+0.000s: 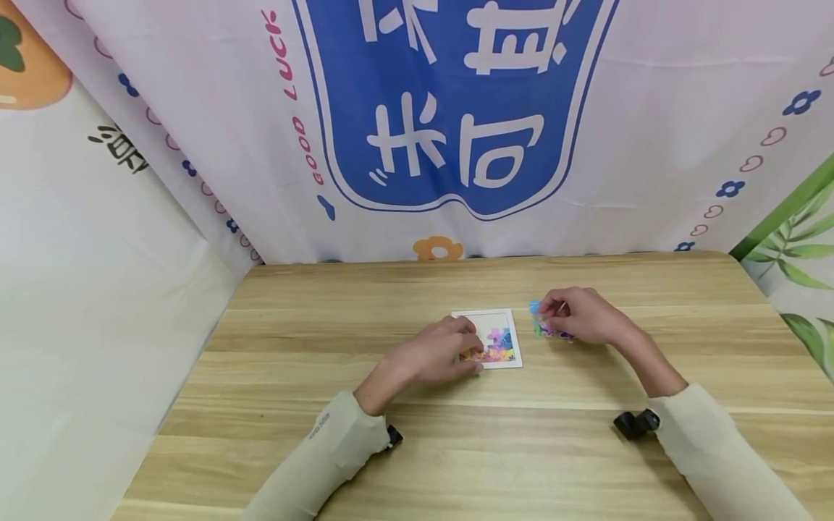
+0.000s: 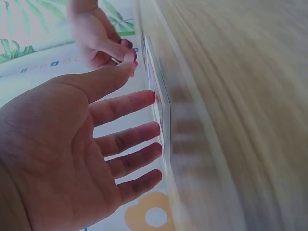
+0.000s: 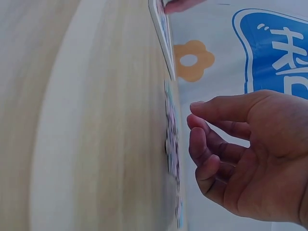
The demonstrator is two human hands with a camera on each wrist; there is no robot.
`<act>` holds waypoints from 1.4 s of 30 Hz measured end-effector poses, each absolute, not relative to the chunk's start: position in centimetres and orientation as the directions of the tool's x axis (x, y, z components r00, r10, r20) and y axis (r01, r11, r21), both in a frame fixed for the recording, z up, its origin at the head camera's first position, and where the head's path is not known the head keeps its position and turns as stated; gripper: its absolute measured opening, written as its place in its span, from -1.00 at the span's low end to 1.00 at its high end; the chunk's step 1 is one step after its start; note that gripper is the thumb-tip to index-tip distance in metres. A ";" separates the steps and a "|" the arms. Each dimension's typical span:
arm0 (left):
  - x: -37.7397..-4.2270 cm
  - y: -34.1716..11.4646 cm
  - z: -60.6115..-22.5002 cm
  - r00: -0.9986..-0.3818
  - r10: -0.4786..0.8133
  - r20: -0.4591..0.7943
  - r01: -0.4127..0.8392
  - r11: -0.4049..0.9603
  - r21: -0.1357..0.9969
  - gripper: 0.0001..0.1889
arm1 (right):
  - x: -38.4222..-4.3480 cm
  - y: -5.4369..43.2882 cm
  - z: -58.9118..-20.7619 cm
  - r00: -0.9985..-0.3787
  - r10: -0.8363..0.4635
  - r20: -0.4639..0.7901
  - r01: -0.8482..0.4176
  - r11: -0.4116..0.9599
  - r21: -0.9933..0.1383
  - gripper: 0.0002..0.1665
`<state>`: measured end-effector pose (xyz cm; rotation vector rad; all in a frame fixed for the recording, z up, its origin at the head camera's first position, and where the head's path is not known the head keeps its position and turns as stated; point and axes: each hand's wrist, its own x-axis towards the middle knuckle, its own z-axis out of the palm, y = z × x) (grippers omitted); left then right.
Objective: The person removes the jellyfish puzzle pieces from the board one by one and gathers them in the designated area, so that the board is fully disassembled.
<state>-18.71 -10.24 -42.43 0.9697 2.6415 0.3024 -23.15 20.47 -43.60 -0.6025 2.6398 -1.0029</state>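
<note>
A white-framed jigsaw board (image 1: 519, 340) lies on the table, its lower and right parts filled with colourful pieces and its upper left bare. My left hand (image 1: 446, 351) is over the board's left side, fingers spread; in the left wrist view the fingertips (image 2: 153, 129) rest on or just over it. To the right lies a cluster of loose jigsaw pieces (image 1: 536, 307) in blue, green and purple. My right hand (image 1: 586, 315) hovers above that cluster, partly covering it. In the right wrist view its fingers (image 3: 197, 144) are loosely bent, thumb near the index finger, with no piece visible between them.
The wooden table (image 1: 404, 449) reaches the back, where a printed cloth (image 1: 651, 145) hangs. A pale cloth (image 1: 98, 289) borders the left, and leaf-patterned fabric (image 1: 804, 250) borders the right. Black wrist devices (image 1: 635, 424) sit at the sleeve cuffs.
</note>
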 end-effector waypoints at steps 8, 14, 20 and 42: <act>-19.1 -9.4 -42.7 -0.693 0.682 -0.234 0.612 0.728 0.308 -0.56 | -23.5 19.0 -43.6 -0.866 -0.491 -0.095 -0.307 0.672 -0.674 -0.85; -19.4 -9.1 -42.6 -0.681 0.687 -0.254 0.613 0.724 0.316 -0.53 | -23.7 17.9 -43.8 -0.852 -0.517 -0.080 -0.341 0.665 -0.664 -0.87; -19.5 -8.9 -42.4 -0.667 0.691 -0.278 0.609 0.721 0.332 -0.52 | -23.8 16.9 -43.9 -0.839 -0.540 -0.069 -0.368 0.657 -0.658 -0.87; -19.7 -9.3 -42.6 -0.647 0.700 -0.302 0.613 0.713 0.340 -0.47 | -23.9 14.5 -44.1 -0.789 -0.601 -0.124 -0.373 0.631 -0.681 -0.73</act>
